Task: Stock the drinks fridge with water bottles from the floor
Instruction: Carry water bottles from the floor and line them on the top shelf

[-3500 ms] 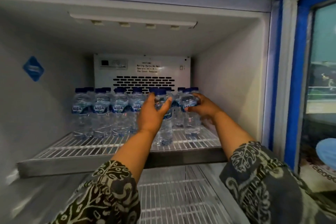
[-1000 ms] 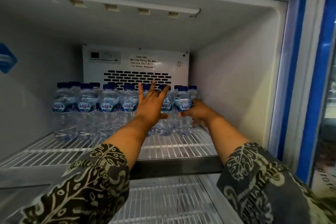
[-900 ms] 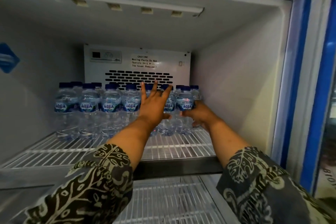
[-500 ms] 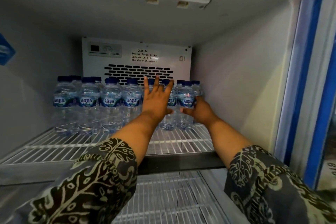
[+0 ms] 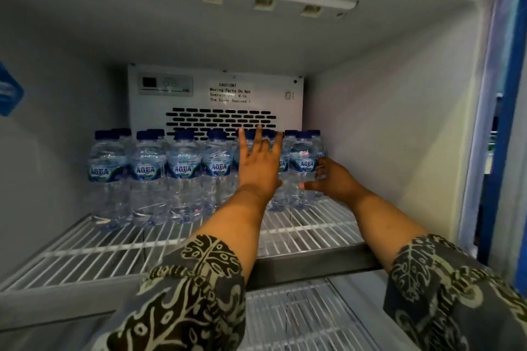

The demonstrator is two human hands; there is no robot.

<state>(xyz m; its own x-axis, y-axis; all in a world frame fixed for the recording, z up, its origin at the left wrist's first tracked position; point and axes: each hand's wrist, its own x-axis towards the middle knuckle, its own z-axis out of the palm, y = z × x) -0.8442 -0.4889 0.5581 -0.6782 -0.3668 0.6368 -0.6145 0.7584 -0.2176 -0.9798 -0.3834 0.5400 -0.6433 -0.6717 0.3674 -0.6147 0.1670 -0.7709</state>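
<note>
inside a drinks fridge (image 5: 385, 137), small aqua water bottles (image 5: 184, 177) stood upright in rows at the back of the upper wire shelf (image 5: 308, 234), below a slotted vent panel (image 5: 219, 120). the left hand (image 5: 258, 171) lay flat against the bottles, fingers straight and spread, gripping nothing. the right hand (image 5: 335, 179), fingers loosely extended, touched the rightmost front bottle (image 5: 305, 162) without closing round it. both arms wore patterned sleeves (image 5: 194, 288).

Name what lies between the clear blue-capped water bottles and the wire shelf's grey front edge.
Bare white wire shelf, left forearm and right forearm stretched over it; head view.
</note>
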